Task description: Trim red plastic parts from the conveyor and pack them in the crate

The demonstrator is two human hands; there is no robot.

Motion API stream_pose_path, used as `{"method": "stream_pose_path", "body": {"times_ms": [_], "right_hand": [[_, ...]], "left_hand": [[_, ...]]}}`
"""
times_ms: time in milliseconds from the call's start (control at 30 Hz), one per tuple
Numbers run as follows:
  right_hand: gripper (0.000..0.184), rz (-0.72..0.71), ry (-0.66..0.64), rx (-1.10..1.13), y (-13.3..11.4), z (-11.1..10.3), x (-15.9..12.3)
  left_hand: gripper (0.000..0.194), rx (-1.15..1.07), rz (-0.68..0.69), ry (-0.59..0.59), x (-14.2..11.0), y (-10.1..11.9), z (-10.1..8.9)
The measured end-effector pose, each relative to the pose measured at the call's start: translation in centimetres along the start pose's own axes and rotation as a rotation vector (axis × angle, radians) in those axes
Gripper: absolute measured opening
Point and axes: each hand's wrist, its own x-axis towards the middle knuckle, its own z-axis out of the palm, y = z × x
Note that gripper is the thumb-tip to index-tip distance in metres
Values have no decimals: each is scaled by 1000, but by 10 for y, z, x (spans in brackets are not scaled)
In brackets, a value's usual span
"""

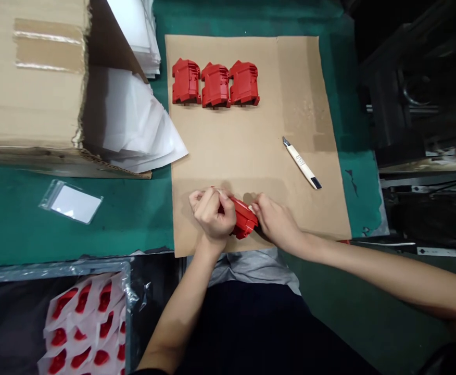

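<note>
- We're holding the red moulded housing [244, 221] between both hands, over the near edge of the kraft paper sheet [290, 125]
- Our left hand [211, 212] is closed around one end; our right hand [275, 223] grips the other
- Freeing a hand comes first for any next move: the utility knife [301, 164] lies out of reach of neither, and nothing blocks it
- Three red housings [215, 85] stand in a row beyond

Three housings [215, 84] on a cardboard sheet [228, 151] (utility knife [300, 163] right of them)
</note>
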Motion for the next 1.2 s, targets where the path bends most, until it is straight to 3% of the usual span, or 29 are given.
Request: {"method": "stream_pose_path", "body": {"times_ms": [233,400,533,700,1200], "right_hand": [[25,-32,19,-28,0,3,-7],[25,25,-9,-100,-1,4,-3],[26,-36,7,-39,-4,3,-7],[19,57,-11,-67,-2,5,-1],[23,46,-57,9,-5,1,-7]], "left_hand": [[34,-37,3,-11,-1,-1,-2],[34,-25,-18,-38,0,0,-4],[34,-27,-3,-29,1,1,-4],[36,-16,-5,-30,1,0,-3],[34,-67,47,-43,2,-2,-3]]}}
